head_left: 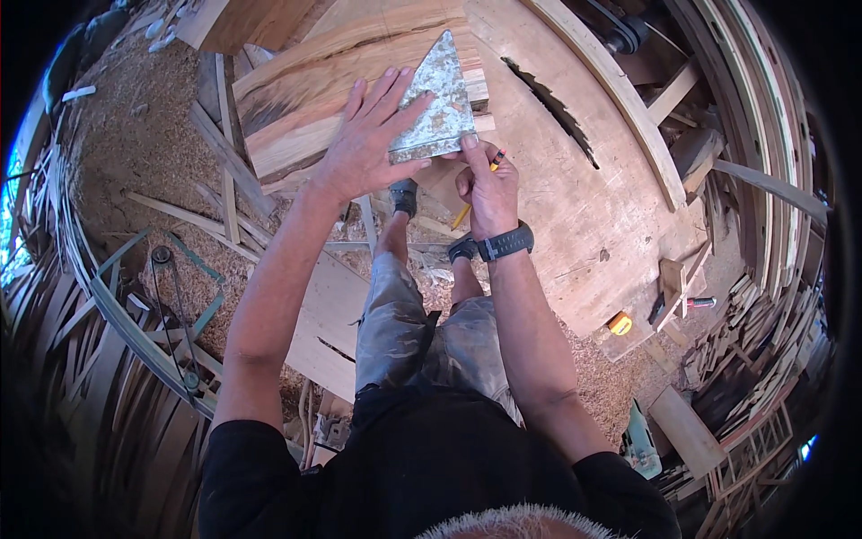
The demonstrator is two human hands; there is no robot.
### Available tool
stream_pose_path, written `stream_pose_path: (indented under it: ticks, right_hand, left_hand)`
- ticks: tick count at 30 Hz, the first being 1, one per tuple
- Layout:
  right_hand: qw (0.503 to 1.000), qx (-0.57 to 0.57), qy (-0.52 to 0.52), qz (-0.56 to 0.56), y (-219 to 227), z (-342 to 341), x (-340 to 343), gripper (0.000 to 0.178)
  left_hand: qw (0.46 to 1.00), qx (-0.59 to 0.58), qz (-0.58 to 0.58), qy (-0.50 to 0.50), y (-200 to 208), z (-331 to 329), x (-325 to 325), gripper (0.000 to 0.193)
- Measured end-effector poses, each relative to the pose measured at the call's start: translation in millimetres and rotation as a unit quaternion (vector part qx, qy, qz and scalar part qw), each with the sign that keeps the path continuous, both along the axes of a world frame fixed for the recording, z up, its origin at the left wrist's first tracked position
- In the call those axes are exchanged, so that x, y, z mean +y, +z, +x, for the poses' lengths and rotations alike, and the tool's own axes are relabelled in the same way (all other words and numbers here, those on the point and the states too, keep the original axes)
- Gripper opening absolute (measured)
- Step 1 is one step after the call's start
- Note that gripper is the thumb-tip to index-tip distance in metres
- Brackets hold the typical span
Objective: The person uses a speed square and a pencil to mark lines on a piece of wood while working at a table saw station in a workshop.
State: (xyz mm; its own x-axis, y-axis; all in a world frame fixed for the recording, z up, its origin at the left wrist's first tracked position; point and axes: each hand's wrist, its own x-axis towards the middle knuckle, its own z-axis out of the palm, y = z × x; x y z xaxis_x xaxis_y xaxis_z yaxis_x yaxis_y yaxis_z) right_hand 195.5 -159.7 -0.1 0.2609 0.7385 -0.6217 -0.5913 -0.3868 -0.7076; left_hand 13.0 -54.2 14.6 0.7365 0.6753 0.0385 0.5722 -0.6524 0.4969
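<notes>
free: tabletop (557, 238) between right hand (496, 199) and rail (620, 99) | blocked: left hand (359, 148), square (440, 94) over planks (301, 76) | near right: tape (620, 323)

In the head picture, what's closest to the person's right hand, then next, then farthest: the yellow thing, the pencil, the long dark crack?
1. Pencil: in the right hand.
2. Long dark crack: to the hand's right, in the board.
3. Yellow thing: lower right.

The triangle (442, 97) is mottled metal, the boards (310, 76) wood
</notes>
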Motion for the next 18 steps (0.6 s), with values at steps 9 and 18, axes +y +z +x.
stream_pose_path:
  ticks: [9,18]
  right_hand:
    - [1.0,-0.008,-0.004,0.015,-0.8,5.0,2.5,0.024]
    - [1.0,-0.01,0.007,0.011,2.3,8.4,1.7,0.024]
  left_hand:
    - [1.0,-0.015,0.008,0.0,0.3,1.0,0.5,0.086]
    - [1.0,-0.016,0.001,0.001,0.8,2.3,0.2,0.085]
